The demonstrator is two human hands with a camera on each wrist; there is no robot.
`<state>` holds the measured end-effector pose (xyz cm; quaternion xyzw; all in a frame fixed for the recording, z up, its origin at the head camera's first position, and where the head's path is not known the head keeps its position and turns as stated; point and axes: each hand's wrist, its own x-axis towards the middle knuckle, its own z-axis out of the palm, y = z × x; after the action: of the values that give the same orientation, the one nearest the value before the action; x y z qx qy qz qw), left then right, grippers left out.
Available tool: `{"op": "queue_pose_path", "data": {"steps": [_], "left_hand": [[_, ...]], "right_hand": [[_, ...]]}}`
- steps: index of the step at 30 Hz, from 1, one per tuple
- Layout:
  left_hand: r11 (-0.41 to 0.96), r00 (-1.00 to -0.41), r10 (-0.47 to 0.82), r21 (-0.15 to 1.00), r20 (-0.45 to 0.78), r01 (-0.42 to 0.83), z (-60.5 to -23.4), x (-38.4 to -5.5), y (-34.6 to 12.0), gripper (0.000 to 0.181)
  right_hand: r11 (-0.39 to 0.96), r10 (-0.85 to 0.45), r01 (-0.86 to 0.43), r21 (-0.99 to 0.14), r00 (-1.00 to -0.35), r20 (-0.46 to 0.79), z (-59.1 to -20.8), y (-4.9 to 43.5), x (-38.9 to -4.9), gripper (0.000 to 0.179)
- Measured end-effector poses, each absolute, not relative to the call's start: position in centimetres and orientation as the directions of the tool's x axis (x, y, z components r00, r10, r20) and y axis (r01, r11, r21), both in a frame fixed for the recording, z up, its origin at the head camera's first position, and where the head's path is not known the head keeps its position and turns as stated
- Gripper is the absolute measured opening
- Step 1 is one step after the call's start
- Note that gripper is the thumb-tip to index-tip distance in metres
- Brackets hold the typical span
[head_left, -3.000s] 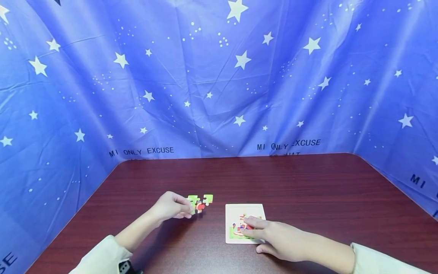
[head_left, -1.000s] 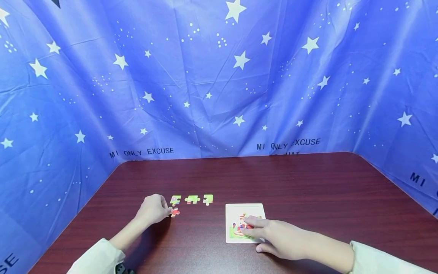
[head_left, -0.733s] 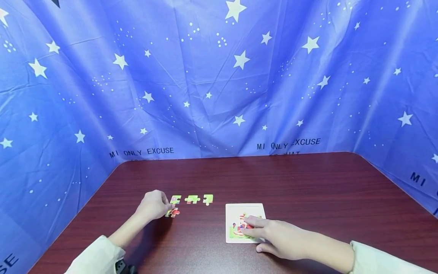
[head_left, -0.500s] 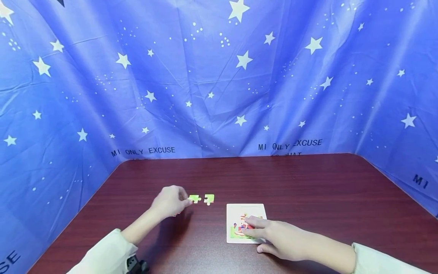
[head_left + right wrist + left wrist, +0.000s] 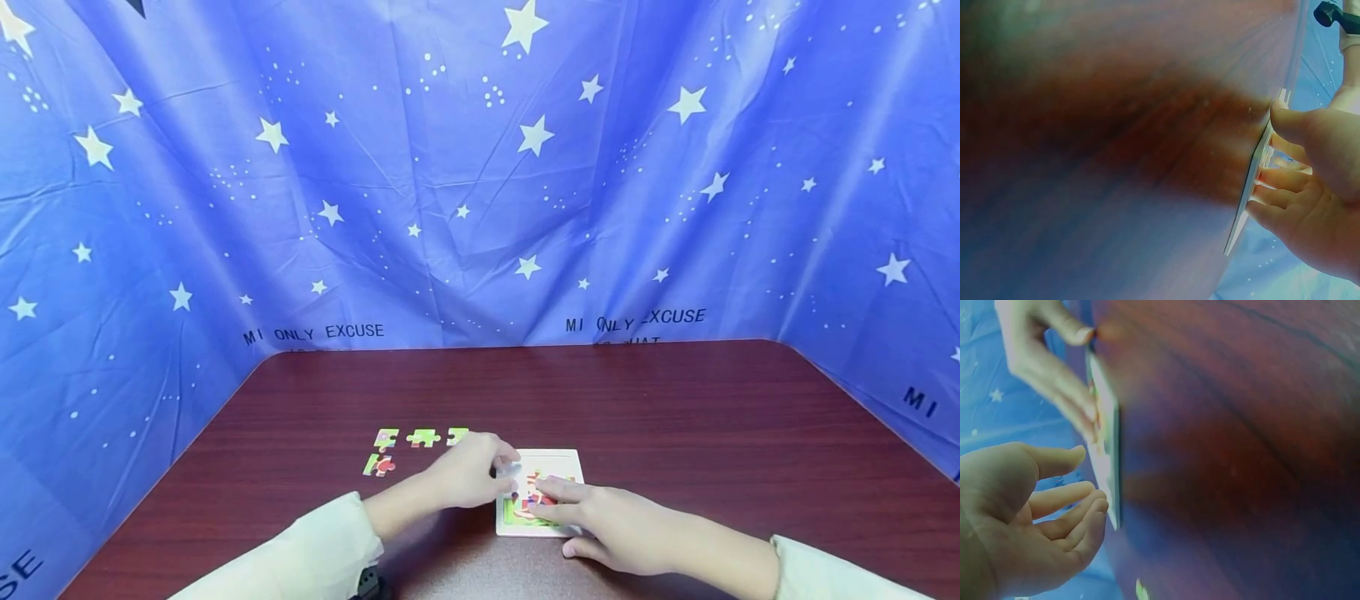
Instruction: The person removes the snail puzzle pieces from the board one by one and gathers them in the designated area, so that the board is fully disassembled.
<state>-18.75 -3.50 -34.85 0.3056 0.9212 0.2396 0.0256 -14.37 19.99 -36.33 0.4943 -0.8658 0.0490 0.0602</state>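
Observation:
A square white jigsaw tray (image 5: 551, 459), its picture of red, green and blue pieces partly assembled, lies on the dark table. My right hand (image 5: 618, 525) rests straight fingers on the picture from the right, covering part of it. My left hand (image 5: 471, 472) is over the tray's left edge, thumb and fingers apart. In the left wrist view, nothing shows between the thumb and fingers of the left hand (image 5: 1035, 528). Seen from the right wrist, the fingertips of the right hand (image 5: 1310, 181) lie along the tray (image 5: 1249, 178).
Left of the tray are loose jigsaw pieces: a green-and-pink one (image 5: 386, 437), a green one (image 5: 424, 437) and another green one (image 5: 456, 435) partly behind the left hand. Below them sits a green-and-red piece (image 5: 379, 465). A starry blue cloth (image 5: 480, 167) hangs behind the table.
My left hand first shifted the red piece left, under the row of green ones. It has since left the pieces and moved right to the tray. My right hand has stayed put.

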Motion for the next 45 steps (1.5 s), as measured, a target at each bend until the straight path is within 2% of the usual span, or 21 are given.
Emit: {"op": "queue_pose_path", "data": {"steps": [8,17,26,29,33,37,41,45], "left_hand": [[0.705,-0.800,0.590,0.415,0.108,0.575,-35.7,-18.5,-1.9,0.023],[0.696,-0.833,0.543,0.498,0.107,0.517,-35.7,-18.6,-1.3,0.015],[0.696,-0.852,0.514,0.531,0.100,0.482,-35.4,-18.4,-1.0,0.015],[0.695,-0.861,0.501,0.549,0.093,0.464,-35.3,-18.3,-0.9,0.016],[0.687,-0.869,0.487,0.576,0.086,0.442,-35.3,-18.2,-0.8,0.019],[0.675,-0.870,0.486,0.598,0.082,0.433,-35.4,-18.4,-0.6,0.022],[0.667,-0.880,0.475,0.645,0.018,0.373,-35.3,-18.8,-0.5,0.023],[0.636,-0.898,0.430,0.738,-0.096,0.225,-34.9,-19.2,-0.4,0.022]], "right_hand": [[0.499,-0.855,-0.867,-0.015,-0.495,0.158,-36.4,20.0,-14.4,0.045],[0.501,-0.855,-0.865,-0.026,-0.499,0.140,-36.1,20.1,-14.2,0.048],[0.574,-0.811,-0.818,-0.044,-0.575,0.106,-36.3,20.6,-13.1,0.049],[0.560,-0.821,-0.828,-0.012,-0.557,0.124,-36.6,20.7,-12.8,0.050],[0.515,-0.847,-0.856,0.040,-0.501,0.179,-36.8,20.8,-12.8,0.050],[0.506,-0.850,-0.862,0.042,-0.490,0.193,-36.8,20.9,-12.8,0.049],[0.515,-0.842,-0.857,-0.022,-0.511,0.171,-36.7,20.8,-12.9,0.048],[0.506,-0.843,-0.859,-0.075,-0.511,0.168,-36.5,20.8,-13.0,0.048]]}}
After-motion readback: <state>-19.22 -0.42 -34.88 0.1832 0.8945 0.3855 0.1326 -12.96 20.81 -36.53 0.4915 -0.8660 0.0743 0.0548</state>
